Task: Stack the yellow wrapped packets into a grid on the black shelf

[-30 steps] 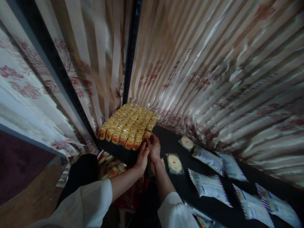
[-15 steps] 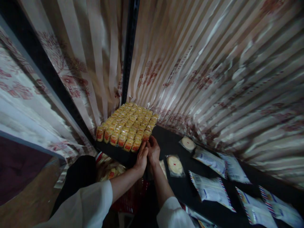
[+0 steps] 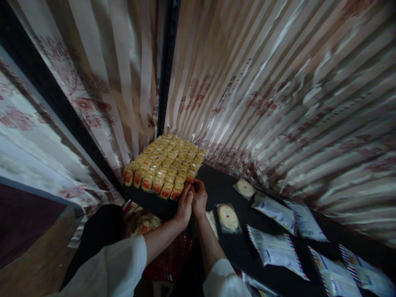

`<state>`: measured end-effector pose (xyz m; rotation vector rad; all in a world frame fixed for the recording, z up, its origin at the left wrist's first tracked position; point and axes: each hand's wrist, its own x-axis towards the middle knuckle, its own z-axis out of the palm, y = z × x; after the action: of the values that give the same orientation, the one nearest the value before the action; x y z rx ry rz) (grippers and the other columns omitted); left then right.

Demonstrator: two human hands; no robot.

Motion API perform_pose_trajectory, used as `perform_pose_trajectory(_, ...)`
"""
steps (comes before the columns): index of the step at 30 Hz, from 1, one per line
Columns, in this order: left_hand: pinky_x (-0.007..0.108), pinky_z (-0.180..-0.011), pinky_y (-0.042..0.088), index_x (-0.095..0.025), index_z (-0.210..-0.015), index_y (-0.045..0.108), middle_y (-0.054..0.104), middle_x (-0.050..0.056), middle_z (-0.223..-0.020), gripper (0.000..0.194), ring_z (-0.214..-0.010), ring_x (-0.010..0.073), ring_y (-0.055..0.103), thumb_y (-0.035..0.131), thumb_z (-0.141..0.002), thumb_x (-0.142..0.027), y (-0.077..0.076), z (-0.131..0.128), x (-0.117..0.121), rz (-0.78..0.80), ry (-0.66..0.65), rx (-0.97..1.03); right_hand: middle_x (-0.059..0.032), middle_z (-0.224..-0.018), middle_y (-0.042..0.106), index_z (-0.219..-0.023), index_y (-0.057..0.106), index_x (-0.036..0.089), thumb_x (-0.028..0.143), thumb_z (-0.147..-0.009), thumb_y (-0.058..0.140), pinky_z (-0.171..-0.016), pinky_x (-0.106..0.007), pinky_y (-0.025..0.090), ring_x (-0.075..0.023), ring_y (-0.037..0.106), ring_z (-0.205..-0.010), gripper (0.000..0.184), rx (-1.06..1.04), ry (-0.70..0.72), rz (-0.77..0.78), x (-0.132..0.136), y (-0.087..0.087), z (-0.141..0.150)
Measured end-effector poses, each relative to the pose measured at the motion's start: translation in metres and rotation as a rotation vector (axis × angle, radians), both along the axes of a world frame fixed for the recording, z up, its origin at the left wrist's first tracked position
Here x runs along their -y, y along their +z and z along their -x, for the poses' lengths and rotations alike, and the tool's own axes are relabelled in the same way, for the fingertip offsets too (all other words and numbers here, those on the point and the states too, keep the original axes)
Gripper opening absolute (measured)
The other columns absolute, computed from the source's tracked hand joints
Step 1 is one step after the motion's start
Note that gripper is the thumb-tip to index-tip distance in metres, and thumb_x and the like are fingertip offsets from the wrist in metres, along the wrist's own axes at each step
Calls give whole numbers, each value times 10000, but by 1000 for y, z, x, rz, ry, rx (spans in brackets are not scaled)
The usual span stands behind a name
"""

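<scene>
A dense block of small yellow wrapped snack packets (image 3: 165, 163) with red labels stands upright on a black shelf (image 3: 222, 187), at its left end. Both hands meet at the block's near right corner. My left hand (image 3: 185, 205) has its fingers curled against the packets in the front row. My right hand (image 3: 199, 197) sits beside it, fingers pinched at the same corner packet. What exactly each hand grips is too dark to make out.
Round pale cakes in clear wrappers (image 3: 228, 217) and flat white bags with striped edges (image 3: 275, 247) lie along the shelf to the right. Striped curtains (image 3: 262, 82) hang behind. A red crate (image 3: 167, 260) with more packets sits below the shelf. A dark post (image 3: 167, 66) rises behind the block.
Both hands stay at the block's near right corner, shifting only slightly. The view has drifted a little.
</scene>
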<state>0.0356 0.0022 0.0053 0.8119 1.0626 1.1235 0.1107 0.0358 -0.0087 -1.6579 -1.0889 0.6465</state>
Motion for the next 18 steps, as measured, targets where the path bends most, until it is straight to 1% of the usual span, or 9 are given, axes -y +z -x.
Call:
perform_pose_trajectory(4, 279, -1142, 166, -170, -1251, 527, 372, 50, -1448, 376, -1350, 162, 299, 433, -890, -216, -5, -1, -1, -34, 8, -46, -69, -887, 674, -949, 557, 191, 347, -696, 496, -773, -333, 473, -200, 625, -804, 304, 6, 26, 18, -1, 0, 0)
perform_pose_trajectory(9, 281, -1151, 144, -157, -1295, 481, 340, 60, -1464, 408, -1362, 143, 272, 398, -903, -232, -11, -7, -2, -79, -36, -79, -84, -895, 673, -940, 583, 172, 355, -723, 460, -770, -337, 471, -203, 619, -806, 310, 64, 25, -4, 0, 1, -1)
perform_pose_trajectory(11, 300, -1154, 146, -164, -1293, 482, 341, 63, -1463, 409, -1364, 150, 269, 401, -901, -248, -12, -9, -3, -81, -34, -99, -91, -925, 670, -977, 590, 160, 338, -726, 457, -791, -337, 470, -199, 615, -833, 335, 98, 38, -13, 1, 2, -3)
perform_pose_trajectory(13, 324, -1154, 154, -168, -1289, 486, 345, 69, -1461, 410, -1365, 162, 269, 406, -898, -264, -10, -8, -3, -91, -30, -125, -111, -997, 654, -1044, 586, 140, 321, -727, 461, -835, -347, 462, -201, 605, -892, 386, 151, 17, -23, 3, 4, -4)
perform_pose_trajectory(16, 337, -1153, 167, -162, -1287, 485, 346, 84, -1459, 423, -1361, 174, 278, 405, -897, -303, -3, 0, 4, -167, -48, -169, -142, -1110, 608, -1129, 555, 121, 333, -756, 460, -904, -370, 436, -215, 573, -1004, 439, 188, -72, -60, 18, 10, 2)
perform_pose_trajectory(18, 347, -1146, 193, -165, -1274, 496, 374, 87, -1443, 421, -1344, 179, 313, 386, -901, -327, 3, 9, 16, -237, -78, -191, -142, -1136, 596, -1151, 538, 126, 351, -789, 451, -930, -381, 425, -218, 558, -1046, 435, 149, -113, -86, 38, 16, 12)
